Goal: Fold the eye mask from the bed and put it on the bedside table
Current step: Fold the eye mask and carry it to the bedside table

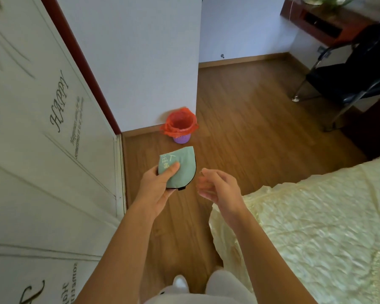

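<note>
A mint-green eye mask with pale lettering and a black edge is folded in half. My left hand pinches it, thumb on top, above the wooden floor. A bit of black strap pokes out below the fingers. Just to the right, my right hand hovers apart from the mask with its fingers spread and nothing in them. The bed with a cream quilted cover lies to my right. No bedside table shows in this view.
A white wardrobe with lettering fills the left side. A purple bin with a red bag stands by the white wall corner ahead. A black chair and a dark red desk are at the far right.
</note>
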